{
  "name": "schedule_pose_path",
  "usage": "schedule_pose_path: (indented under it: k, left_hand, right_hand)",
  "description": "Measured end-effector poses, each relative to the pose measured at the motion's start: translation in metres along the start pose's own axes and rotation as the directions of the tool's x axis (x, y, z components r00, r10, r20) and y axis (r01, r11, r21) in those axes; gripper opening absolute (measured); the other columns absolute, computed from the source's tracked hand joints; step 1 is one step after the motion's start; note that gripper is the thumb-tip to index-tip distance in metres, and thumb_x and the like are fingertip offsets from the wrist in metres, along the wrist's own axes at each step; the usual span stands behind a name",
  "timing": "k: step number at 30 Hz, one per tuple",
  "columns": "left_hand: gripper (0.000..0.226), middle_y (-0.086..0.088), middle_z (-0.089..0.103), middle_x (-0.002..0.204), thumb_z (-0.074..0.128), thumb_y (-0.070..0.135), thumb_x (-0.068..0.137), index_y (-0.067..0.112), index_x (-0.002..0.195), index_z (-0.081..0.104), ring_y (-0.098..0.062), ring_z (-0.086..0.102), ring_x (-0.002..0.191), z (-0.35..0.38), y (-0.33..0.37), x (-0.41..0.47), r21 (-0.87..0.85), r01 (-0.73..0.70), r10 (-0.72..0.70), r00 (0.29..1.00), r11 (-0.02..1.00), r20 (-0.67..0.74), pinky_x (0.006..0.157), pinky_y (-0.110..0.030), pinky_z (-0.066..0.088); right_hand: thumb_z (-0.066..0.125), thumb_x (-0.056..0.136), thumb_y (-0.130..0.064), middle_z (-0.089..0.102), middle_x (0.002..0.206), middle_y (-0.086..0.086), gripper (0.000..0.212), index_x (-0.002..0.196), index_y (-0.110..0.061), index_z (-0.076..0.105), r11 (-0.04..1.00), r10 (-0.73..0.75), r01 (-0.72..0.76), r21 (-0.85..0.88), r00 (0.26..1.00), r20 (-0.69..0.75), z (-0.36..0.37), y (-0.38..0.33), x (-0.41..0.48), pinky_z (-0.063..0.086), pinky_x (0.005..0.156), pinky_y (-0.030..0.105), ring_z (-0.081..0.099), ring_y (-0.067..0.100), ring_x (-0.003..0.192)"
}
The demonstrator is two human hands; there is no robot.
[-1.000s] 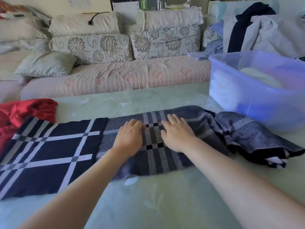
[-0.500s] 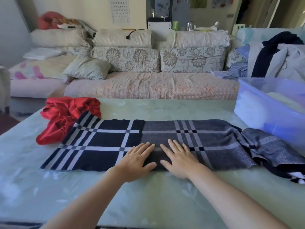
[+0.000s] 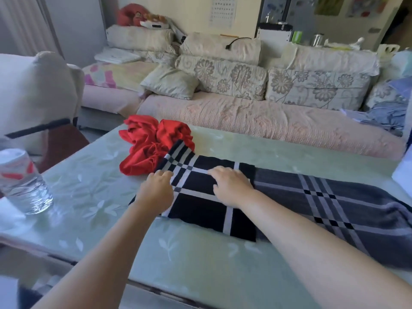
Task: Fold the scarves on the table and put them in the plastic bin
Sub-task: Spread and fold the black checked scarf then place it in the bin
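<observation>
Pressing down on navy-and-grey plaid knit scarf point(image 3: 289, 186), spread flat across pale green table point(image 3: 200, 264).
L hand point(image 3: 156, 190) at scarf's left end, fingers bent, grip unclear; R hand point(image 3: 231, 186) flat, fingers close together; crumpled red scarf point(image 3: 147, 150) touching far-left corner.

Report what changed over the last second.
Both hands slid left along the plaid scarf, from its grey middle to its navy end. The left hand is now at the scarf's left edge, grip unclear; the right hand lies flat beside it. The scarf stays spread on the table, the red scarf bunched at its far corner.
</observation>
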State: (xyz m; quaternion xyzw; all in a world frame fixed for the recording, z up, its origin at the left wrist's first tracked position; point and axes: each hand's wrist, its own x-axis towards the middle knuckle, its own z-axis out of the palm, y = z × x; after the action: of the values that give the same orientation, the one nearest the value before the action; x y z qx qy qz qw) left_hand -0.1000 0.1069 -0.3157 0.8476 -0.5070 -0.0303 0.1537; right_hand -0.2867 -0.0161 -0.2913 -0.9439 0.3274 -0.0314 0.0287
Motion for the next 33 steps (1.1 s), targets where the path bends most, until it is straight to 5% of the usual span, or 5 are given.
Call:
schedule_pose_path:
  k: [13,16,24,29,33]
  left_hand:
    - [0.026,-0.008,0.058,0.115,0.042,0.027,0.096,0.012,0.113,0.054,-0.027,0.054,0.107,-0.005,-0.060,0.020,0.117,0.191,-0.193,0.981,0.975,0.007,0.085,-0.035,0.042]
    - [0.022,-0.008,0.058,0.113,0.043,0.024,0.095,0.011,0.109,0.053,-0.027,0.054,0.105,-0.008,-0.059,0.020,0.114,0.199,-0.202,0.979,0.973,0.012,0.084,-0.035,0.040]
    - [0.014,-0.002,0.050,0.074,0.043,0.001,0.090,0.011,0.099,0.042,-0.018,0.047,0.062,-0.026,-0.032,0.020,-0.260,0.062,-0.094,0.989,0.964,-0.112,0.050,-0.031,0.035]
    - [0.035,0.005,0.065,0.092,0.051,-0.002,0.086,0.028,0.084,0.069,-0.017,0.061,0.079,-0.041,0.011,0.029,-0.282,-0.053,0.036,0.997,0.958,-0.064,0.067,-0.027,0.052]
    - [0.027,0.000,0.070,0.111,0.053,0.004,0.093,0.019,0.101,0.073,-0.018,0.065,0.089,-0.045,0.071,0.028,-0.384,-0.126,0.110,0.992,0.914,-0.065,0.076,-0.023,0.050]
  right_hand:
    - [0.051,0.085,0.010,0.040,0.144,0.001,0.072,0.146,-0.025,0.039,0.958,-0.205,0.186,-0.220,0.977,-0.065,0.004,-0.075,0.167,0.051,0.078,0.041,0.059,0.029,0.107]
    - [0.051,0.083,0.012,0.053,0.123,0.005,0.066,0.141,-0.020,0.043,0.958,-0.205,0.188,-0.217,0.977,-0.056,0.009,-0.075,0.176,0.045,0.070,0.038,0.061,0.031,0.099]
    - [0.050,0.091,0.002,0.057,0.112,0.003,0.033,0.110,-0.017,0.070,0.985,-0.167,0.161,-0.055,0.979,-0.117,0.007,-0.040,0.185,0.049,0.078,0.036,0.058,0.026,0.096]
    - [0.052,0.087,-0.005,0.063,0.091,0.001,0.029,0.100,-0.021,0.072,0.993,-0.064,0.079,0.091,0.985,-0.162,-0.032,0.022,0.143,0.045,0.072,0.030,0.057,0.022,0.086]
    - [0.050,0.088,-0.006,0.069,0.098,0.005,0.030,0.102,-0.021,0.072,0.998,-0.015,0.025,0.066,0.988,-0.156,-0.054,0.089,0.092,0.053,0.080,0.039,0.062,0.026,0.090]
